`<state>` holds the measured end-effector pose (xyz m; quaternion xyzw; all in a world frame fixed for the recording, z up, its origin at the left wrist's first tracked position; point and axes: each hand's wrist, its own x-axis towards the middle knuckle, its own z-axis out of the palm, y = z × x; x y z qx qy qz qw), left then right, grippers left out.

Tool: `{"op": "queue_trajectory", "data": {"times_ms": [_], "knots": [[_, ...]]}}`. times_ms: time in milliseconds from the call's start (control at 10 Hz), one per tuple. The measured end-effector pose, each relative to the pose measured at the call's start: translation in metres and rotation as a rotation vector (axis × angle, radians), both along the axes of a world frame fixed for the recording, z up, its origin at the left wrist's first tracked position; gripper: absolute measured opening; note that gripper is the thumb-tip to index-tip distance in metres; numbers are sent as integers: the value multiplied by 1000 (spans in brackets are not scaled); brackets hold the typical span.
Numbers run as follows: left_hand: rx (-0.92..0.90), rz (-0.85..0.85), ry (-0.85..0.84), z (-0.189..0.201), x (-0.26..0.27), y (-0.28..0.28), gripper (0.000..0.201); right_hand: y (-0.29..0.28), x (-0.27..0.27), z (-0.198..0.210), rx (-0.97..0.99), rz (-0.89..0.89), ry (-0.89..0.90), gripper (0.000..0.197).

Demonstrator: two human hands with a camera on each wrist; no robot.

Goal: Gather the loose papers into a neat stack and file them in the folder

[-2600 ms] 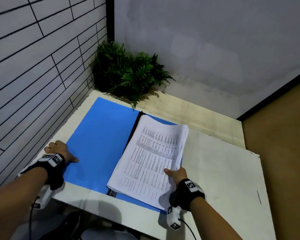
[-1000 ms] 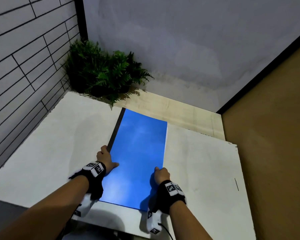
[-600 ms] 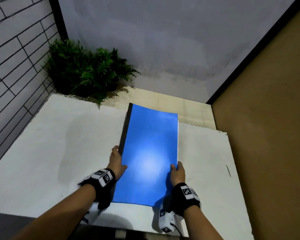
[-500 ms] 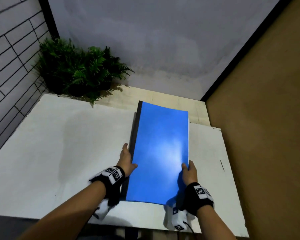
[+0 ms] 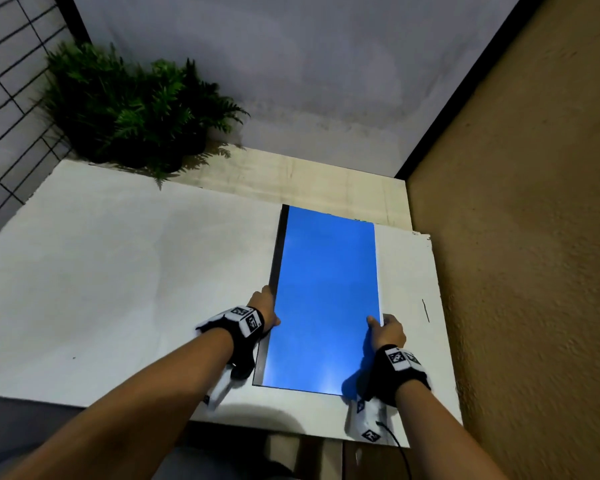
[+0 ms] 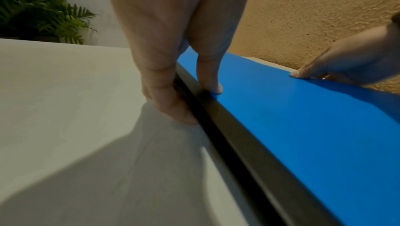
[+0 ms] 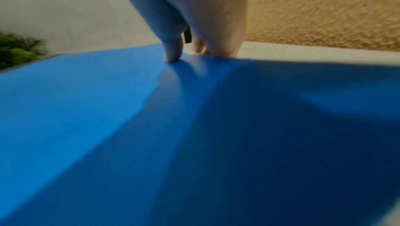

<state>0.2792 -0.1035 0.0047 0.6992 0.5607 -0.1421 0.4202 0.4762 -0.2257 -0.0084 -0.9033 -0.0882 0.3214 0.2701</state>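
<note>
The blue folder (image 5: 326, 299) lies closed on the right part of the white table (image 5: 118, 271), its black spine (image 5: 274, 271) on the left. The papers are hidden inside; only a thin white strip shows along its right edge. My left hand (image 5: 265, 308) grips the spine, thumb on the blue cover and fingers (image 6: 171, 104) tucked under the edge. My right hand (image 5: 383, 329) pinches the folder's right edge, thumb (image 7: 171, 55) on top and fingers below. The left wrist view shows the folder (image 6: 303, 127) and right hand (image 6: 346, 62) too.
A green fern plant (image 5: 136, 109) stands at the table's back left corner. A tan textured wall (image 5: 534, 237) runs close along the table's right edge. A pale wooden strip (image 5: 309, 181) lies behind the white top. The table's front edge is just below my wrists.
The folder, open with the paper stack on it 2.6 s ago, is now closed. Both hands have since slid it rightward toward the table's right edge.
</note>
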Motion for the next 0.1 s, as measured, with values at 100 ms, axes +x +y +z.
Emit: {"op": "queue_trajectory", "data": {"times_ms": [100], "knots": [[54, 34, 50, 2, 3, -4, 63, -6, -13, 5, -47, -15, -58, 46]]}}
